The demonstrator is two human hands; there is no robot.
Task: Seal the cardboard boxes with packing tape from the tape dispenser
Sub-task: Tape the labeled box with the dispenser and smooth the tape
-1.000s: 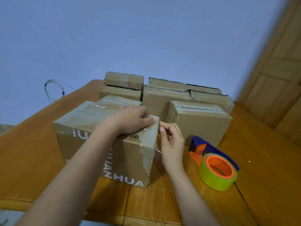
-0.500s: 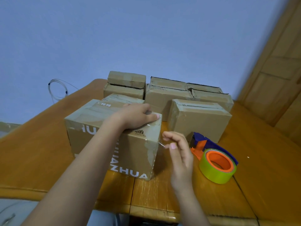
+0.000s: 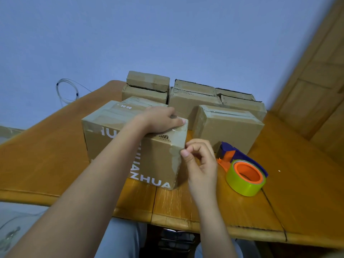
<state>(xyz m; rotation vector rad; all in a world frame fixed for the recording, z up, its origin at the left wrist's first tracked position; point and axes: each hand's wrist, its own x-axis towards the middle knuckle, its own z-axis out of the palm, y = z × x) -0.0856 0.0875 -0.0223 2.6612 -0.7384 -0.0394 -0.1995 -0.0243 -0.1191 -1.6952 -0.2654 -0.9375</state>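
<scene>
Cardboard box (image 3: 130,146) — left hand (image 3: 160,121) atop

This looks like a room in a home turned into a small packing spot. A worn wooden table (image 3: 55,155) with visible plank seams stands against a plain pale blue wall (image 3: 167,34), and a panelled wooden door (image 3: 316,81) rises on the right. Small cardboard boxes (image 3: 214,97) are stacked at the table's back, a tape dispenser (image 3: 242,170) lies near them, and a coil of thin cable (image 3: 65,90) hangs by the wall.
</scene>
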